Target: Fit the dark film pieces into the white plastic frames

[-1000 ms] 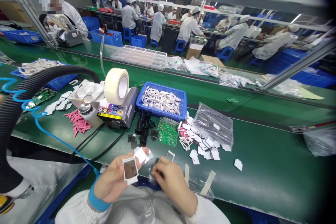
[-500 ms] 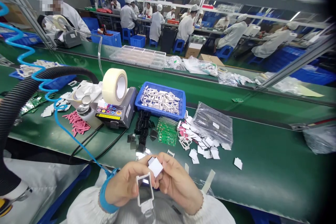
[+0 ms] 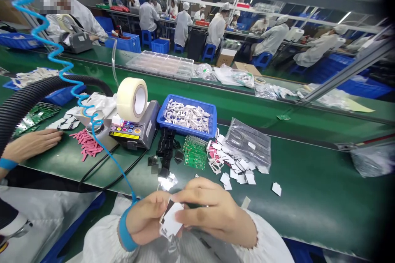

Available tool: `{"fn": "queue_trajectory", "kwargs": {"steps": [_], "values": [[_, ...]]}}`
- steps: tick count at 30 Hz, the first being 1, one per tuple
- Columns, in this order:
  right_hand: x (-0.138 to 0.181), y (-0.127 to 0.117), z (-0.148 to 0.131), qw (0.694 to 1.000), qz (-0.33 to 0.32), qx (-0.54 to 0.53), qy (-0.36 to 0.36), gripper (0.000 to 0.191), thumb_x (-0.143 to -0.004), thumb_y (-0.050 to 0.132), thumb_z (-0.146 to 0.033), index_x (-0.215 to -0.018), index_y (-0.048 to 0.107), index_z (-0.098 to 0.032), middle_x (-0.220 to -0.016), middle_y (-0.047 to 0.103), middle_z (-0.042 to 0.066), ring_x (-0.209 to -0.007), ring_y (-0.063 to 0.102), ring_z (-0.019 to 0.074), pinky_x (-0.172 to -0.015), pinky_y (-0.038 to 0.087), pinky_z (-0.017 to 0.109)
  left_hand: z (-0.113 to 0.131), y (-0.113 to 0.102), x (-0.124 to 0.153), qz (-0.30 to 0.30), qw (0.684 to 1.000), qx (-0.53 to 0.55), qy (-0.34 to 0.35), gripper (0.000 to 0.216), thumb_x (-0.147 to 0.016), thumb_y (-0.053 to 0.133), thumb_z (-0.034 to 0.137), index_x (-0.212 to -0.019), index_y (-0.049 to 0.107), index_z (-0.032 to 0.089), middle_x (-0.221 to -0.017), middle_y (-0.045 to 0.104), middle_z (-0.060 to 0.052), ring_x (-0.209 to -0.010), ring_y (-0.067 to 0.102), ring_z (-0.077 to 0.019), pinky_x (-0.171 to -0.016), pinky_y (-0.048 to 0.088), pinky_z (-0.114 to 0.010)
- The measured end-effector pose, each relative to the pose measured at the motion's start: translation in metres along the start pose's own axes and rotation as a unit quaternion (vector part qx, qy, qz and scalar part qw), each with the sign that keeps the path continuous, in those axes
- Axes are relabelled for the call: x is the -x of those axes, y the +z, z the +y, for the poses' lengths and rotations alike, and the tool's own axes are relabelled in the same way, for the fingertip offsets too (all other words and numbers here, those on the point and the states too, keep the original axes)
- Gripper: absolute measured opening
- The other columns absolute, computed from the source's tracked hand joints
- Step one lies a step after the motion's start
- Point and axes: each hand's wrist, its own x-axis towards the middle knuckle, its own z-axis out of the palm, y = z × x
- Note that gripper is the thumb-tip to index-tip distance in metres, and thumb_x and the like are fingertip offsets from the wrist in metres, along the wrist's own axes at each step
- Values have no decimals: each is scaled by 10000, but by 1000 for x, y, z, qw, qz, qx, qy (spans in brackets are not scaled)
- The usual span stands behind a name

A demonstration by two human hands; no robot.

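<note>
Both my hands meet low in the middle, close to my chest. My left hand [image 3: 145, 220] is closed around a small white plastic frame [image 3: 170, 222] with a dark panel in it. My right hand [image 3: 212, 213] pinches the same frame from the right, its fingers laid over the top edge. A blue wrist strap [image 3: 124, 230] on my left wrist trails a blue coiled cord [image 3: 74, 90]. Just beyond my hands on the green belt [image 3: 308, 189] lie a clear film scrap [image 3: 168, 181] and loose white frames [image 3: 234, 166].
A tape dispenser with a big tape roll [image 3: 132, 99] stands ahead left. A blue tray of white parts [image 3: 188, 116], green circuit boards [image 3: 194, 154], black parts [image 3: 166, 150] and a plastic bag [image 3: 249, 141] lie ahead. A co-worker's hand [image 3: 32, 144] rests at left by pink strips [image 3: 86, 141]. A black hose [image 3: 33, 94] arches at left.
My hands have closed in over the white frame and pulled lower toward me. The frame has turned under my right fingers. A co-worker's hand has come into view at left.
</note>
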Motion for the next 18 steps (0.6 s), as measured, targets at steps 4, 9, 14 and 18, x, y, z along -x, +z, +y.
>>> {"fn": "queue_trajectory", "kwargs": {"steps": [4,9,14,18], "values": [[0,2,0,996,-65,61,16,184,-915,476,-230,-902,652,-179,-1070,666,71,-940,574,152,-796,476,278,-1,5,0,32,999,11,1,301,-662,702,406,-710,719,108,-571,696,-59,-503,615,-101,-466,404,-157],[6,3,-9,985,-118,121,18,173,-910,491,-297,-938,642,-216,-1177,617,-8,-1198,453,177,-985,357,318,-7,0,4,52,999,4,-11,231,-666,708,372,-706,716,145,-579,702,-47,-511,605,-97,-490,395,-169],[39,1,6,980,-65,121,144,390,-943,314,-453,-989,645,-251,-1213,592,32,-1164,493,171,-982,371,362,-15,-13,8,71,996,-42,-24,350,-649,702,428,-834,709,131,-652,691,-61,-680,606,-166,-665,425,-276],[78,-17,64,880,54,235,409,366,-960,291,-287,-974,642,-185,-950,680,84,-898,623,183,-784,489,341,-13,-11,8,73,996,-53,-19,428,-610,714,466,-881,704,134,-672,673,-62,-791,574,-215,-858,379,-404]]}}
